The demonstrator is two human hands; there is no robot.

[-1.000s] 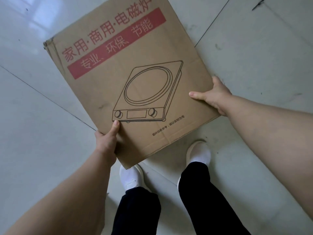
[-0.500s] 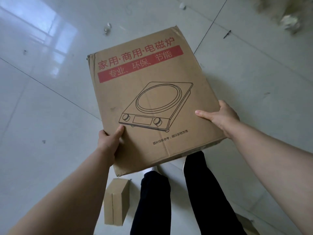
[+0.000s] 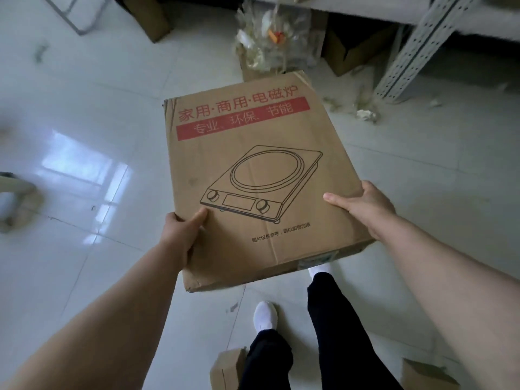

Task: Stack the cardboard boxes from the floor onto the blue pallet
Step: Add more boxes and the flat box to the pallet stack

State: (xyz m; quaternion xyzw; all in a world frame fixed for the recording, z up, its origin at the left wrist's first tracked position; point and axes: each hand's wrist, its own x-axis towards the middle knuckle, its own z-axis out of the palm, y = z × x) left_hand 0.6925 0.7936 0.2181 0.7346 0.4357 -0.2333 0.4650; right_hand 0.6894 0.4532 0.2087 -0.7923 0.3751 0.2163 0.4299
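Note:
I hold a flat cardboard box [image 3: 253,170] in the air above the floor, its printed face up with a red band and a cooktop drawing. My left hand [image 3: 183,235] grips its near left edge, thumb on top. My right hand [image 3: 363,206] grips the near right edge, thumb on top. A small cardboard box [image 3: 228,370] lies on the floor by my left leg, and another small box [image 3: 419,375] sits at the bottom right. No blue pallet is in view.
Glossy white tile floor [image 3: 84,122] all around. Ahead stands a metal shelf upright [image 3: 413,46] with cardboard boxes [image 3: 354,52] under it, a heap of clear plastic wrap [image 3: 270,40], and paper scraps [image 3: 365,114]. A blurred object [image 3: 14,204] lies at the left edge.
The view has swung up and forward, bringing the shelf and plastic heap into sight. I have stepped forward, still holding the box with the same grip.

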